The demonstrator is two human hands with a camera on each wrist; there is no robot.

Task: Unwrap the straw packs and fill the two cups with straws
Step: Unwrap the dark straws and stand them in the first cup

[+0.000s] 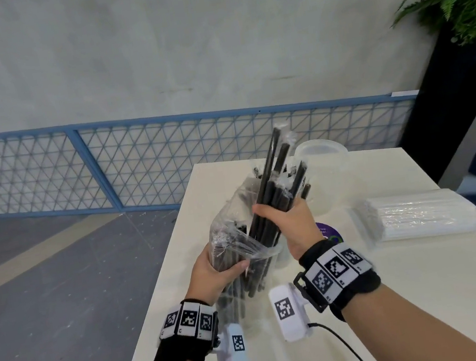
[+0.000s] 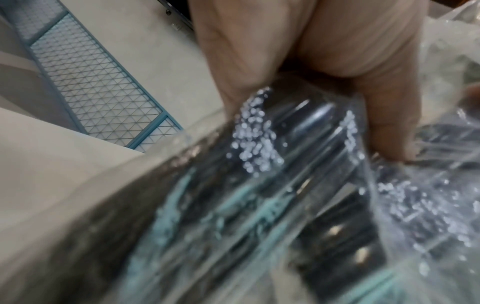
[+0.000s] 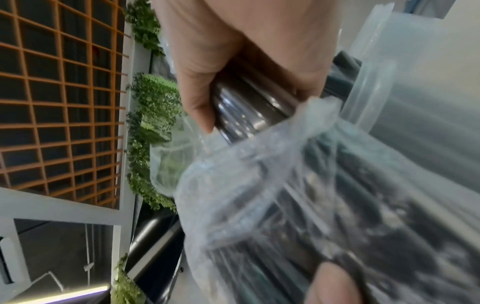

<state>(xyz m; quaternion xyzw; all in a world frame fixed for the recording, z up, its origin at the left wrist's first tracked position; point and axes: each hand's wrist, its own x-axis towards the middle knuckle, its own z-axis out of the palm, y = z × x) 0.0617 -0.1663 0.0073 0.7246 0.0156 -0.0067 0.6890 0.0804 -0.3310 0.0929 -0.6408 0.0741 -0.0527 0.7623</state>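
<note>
Surface (image 1: 402, 295), pale and rectangular, fills the lower right of the head view and carries all task items. One sealed pack of white straws (image 1: 421, 214) lies flat on it at the right, well apart from both hands. One pack of black straws is held above the near middle of the surface: its clear wrapper (image 1: 232, 230), torn open at the top, hangs crumpled around the lower half of the bundle. One clear cup (image 1: 321, 149) stands at the far side, just behind the raised straw tips; a second cup cannot be made out with certainty. One round purple label (image 1: 327, 231) shows on the surface just right of the right hand, partly hidden by it.

Black straws (image 1: 277, 180), too many to count, rise in one loose bundle tilted toward the far right, their upper ends fanned out and some still capped with scraps of film. Right hand (image 1: 286, 222) is wrapped around the bare upper part of the bundle, fingers curled about the straws; the right wrist view confirms this grip on the glossy dark shafts. Left hand (image 1: 213, 270) grips the wrapper and the straws inside it lower down, thumb pressed across the film. Each wrist bears one black band with square coded markers and one white camera unit.
</note>
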